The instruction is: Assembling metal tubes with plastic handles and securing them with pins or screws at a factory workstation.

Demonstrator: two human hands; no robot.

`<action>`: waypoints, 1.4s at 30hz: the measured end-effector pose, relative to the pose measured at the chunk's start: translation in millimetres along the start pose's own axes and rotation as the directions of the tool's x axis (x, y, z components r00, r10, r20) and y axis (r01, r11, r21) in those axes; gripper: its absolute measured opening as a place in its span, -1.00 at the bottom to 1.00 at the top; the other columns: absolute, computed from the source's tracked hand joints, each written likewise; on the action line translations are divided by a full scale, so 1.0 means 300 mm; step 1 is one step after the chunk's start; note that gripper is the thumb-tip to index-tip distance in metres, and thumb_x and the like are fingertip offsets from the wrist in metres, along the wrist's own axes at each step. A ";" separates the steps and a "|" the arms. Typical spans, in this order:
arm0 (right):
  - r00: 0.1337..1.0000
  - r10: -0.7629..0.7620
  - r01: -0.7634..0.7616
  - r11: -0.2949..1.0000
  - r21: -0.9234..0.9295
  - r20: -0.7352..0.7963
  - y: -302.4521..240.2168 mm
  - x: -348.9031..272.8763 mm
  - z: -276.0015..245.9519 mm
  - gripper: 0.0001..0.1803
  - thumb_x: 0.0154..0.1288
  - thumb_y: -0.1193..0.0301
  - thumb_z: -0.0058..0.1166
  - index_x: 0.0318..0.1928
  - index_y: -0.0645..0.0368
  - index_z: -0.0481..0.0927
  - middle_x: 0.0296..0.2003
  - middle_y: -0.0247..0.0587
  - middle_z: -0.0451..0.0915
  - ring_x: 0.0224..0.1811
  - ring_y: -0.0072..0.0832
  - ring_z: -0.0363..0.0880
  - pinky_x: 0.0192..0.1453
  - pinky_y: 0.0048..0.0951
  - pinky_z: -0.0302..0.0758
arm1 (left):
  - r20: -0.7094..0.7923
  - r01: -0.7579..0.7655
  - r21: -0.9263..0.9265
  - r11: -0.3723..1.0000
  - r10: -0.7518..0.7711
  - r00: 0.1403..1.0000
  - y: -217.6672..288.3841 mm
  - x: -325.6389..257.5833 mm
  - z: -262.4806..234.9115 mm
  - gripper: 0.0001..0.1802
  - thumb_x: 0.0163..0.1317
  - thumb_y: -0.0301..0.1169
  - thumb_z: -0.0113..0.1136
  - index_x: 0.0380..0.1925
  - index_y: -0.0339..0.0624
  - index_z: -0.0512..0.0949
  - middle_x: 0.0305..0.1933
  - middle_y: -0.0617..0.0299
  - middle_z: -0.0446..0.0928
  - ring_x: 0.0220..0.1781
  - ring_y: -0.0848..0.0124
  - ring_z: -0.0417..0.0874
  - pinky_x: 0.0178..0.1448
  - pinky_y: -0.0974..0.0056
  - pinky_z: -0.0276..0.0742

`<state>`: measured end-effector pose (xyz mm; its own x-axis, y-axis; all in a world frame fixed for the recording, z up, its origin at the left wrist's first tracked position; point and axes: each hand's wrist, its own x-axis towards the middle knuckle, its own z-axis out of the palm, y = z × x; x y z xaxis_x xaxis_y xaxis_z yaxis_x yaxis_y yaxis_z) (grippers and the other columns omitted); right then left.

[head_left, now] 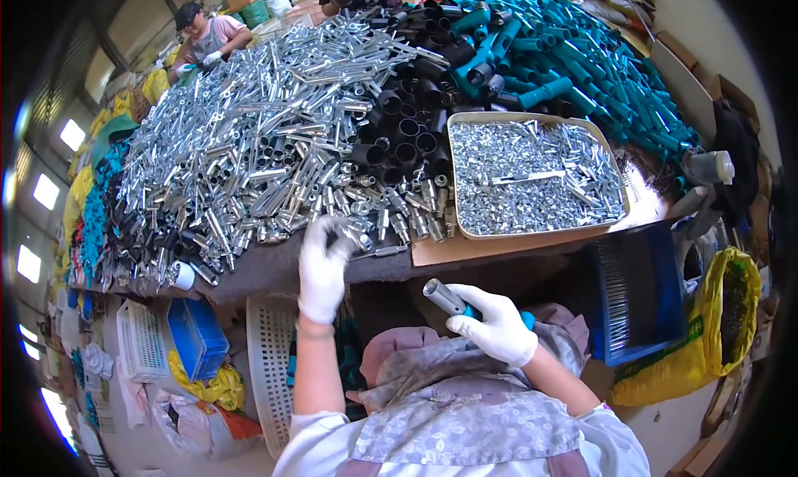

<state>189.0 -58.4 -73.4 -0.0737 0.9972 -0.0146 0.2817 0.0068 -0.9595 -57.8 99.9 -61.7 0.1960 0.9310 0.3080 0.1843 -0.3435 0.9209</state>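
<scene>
My left hand point(322, 269), in a white glove, reaches to the near edge of a big heap of silver metal fittings point(274, 136). Its fingertips are blurred among the nearest metal pieces, so whether it grips one cannot be made out. My right hand point(497, 326), gloved too, is closed around a teal-handled metal tube point(445, 296). The tube's open silver end points up and left, and teal shows on both sides of the glove. Ahead of the right hand, a shallow tray point(540, 232) holds many small metal pieces.
Black tube parts point(407, 129) and teal handles point(573, 61) are piled behind the tray. A blue bin point(636, 298) and a yellow sack point(690, 365) stand at right. White crates point(143, 340) and a blue crate point(197, 337) sit lower left. Another person point(208, 40) works across the heap.
</scene>
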 end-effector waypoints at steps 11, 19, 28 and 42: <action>0.954 -0.280 0.158 0.779 -0.607 -0.111 0.005 -0.006 0.024 -0.51 0.21 0.19 0.34 0.14 0.01 0.62 -0.43 -0.12 0.55 -0.38 -0.08 0.63 -0.30 -0.11 0.54 | 0.121 0.368 -0.243 0.897 -0.349 0.929 0.120 -0.267 0.196 -0.73 0.32 -0.44 0.41 -0.10 -0.25 0.51 -0.23 0.31 0.61 -0.25 0.65 0.53 -0.24 0.49 0.50; 0.994 -0.032 0.037 0.998 -0.046 0.103 -0.030 -0.038 -0.031 -0.58 0.32 0.21 0.30 0.09 0.17 0.66 -0.32 -0.02 0.69 -0.31 -0.28 0.72 -0.16 -0.34 0.59 | 0.243 0.035 -0.249 0.968 0.027 0.970 0.198 -0.258 0.158 -0.65 0.27 -0.36 0.46 -0.04 -0.26 0.56 -0.08 0.25 0.63 -0.06 0.50 0.61 0.10 0.35 0.54; 0.967 -0.038 0.029 0.999 0.036 0.254 -0.008 -0.062 -0.087 -0.54 0.33 0.15 0.31 0.13 0.14 0.68 -0.36 -0.23 0.68 -0.35 -0.44 0.65 -0.25 -0.47 0.53 | 0.423 -0.270 -0.076 0.960 0.276 0.863 0.239 -0.236 0.116 -0.78 0.12 -0.44 0.51 -0.25 -0.23 0.67 -0.19 0.06 0.67 -0.22 0.24 0.69 -0.10 0.25 0.60; 0.902 -0.141 0.181 0.982 -0.061 0.407 0.009 -0.056 -0.110 -0.45 0.31 -0.02 0.29 0.10 0.14 0.70 -0.25 0.03 0.73 -0.19 -0.01 0.72 -0.09 -0.20 0.63 | 0.573 -0.524 0.004 0.852 0.428 0.699 0.230 -0.312 0.067 -0.64 0.03 -0.50 0.45 -0.14 -0.15 0.59 -0.11 0.11 0.62 -0.06 0.07 0.63 0.02 0.09 0.59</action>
<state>222.7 -72.7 -66.4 -0.4957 0.8685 0.0079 0.3211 0.1917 -0.9274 -44.2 -13.5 -31.8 0.7678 0.4329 0.4723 0.0578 -0.7810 0.6219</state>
